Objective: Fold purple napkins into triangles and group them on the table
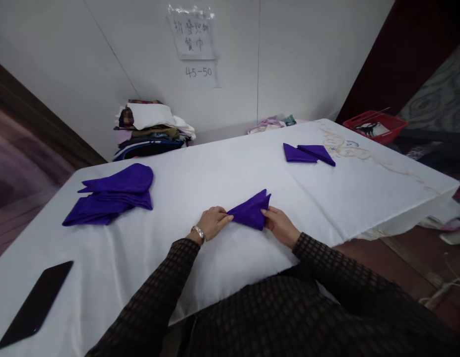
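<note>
A purple cloth napkin (251, 211), folded into a pointed triangle, lies between my hands low over the white-covered table. My left hand (213, 221), with a silver bracelet on the wrist, pinches its narrow left tip. At the wider right end, where two points stick up, my right hand (280, 224) grips the edge between thumb and fingers. Two folded purple napkins (307, 153) rest farther back to the right. On the left is a loose pile of purple napkins (114, 196).
A dark flat tablet-like object (36, 305) lies at the front left of the white tablecloth (222, 168). Stacked folded clothes (151, 130) stand against the back wall. Beyond the right rear edge is a red basket (376, 125). Handwritten paper signs (194, 39) hang on the wall.
</note>
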Tool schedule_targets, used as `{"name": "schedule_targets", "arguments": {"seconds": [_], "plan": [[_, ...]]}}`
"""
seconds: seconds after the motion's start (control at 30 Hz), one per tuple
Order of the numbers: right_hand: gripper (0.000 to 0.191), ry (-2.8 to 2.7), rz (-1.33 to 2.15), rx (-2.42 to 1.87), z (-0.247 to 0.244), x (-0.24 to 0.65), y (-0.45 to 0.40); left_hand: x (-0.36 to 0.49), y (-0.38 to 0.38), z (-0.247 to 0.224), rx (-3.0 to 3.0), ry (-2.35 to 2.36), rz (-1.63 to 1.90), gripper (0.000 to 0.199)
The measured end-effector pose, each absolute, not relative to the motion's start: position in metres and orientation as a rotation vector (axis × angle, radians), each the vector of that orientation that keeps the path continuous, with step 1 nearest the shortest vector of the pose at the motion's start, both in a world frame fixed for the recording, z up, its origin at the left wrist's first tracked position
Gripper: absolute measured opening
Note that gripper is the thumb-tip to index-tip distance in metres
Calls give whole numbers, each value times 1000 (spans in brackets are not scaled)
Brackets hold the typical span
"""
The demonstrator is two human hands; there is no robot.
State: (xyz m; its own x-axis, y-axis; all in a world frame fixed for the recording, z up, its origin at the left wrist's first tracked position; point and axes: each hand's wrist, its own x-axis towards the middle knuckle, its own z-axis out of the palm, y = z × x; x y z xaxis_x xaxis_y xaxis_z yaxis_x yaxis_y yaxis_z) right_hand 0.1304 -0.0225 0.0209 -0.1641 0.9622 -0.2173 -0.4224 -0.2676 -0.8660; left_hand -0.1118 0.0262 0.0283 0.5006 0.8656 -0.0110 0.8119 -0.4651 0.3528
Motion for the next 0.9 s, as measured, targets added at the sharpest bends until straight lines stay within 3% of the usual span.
{"name": "schedule_targets", "arguments": {"seconds": [0.2, 0.57, 0.9], "plan": [[11, -670, 1666, -1074, 20, 140, 13, -105, 29, 6, 2340, 1507, 510, 29], [7, -960, 1569, -1434, 21, 151, 53, -93, 23, -5, 2267, 1625, 636, 23], [26, -1096, 1461, -1480, 16, 151, 83, -94, 22, -7, 2275, 1614, 643, 25]]}}
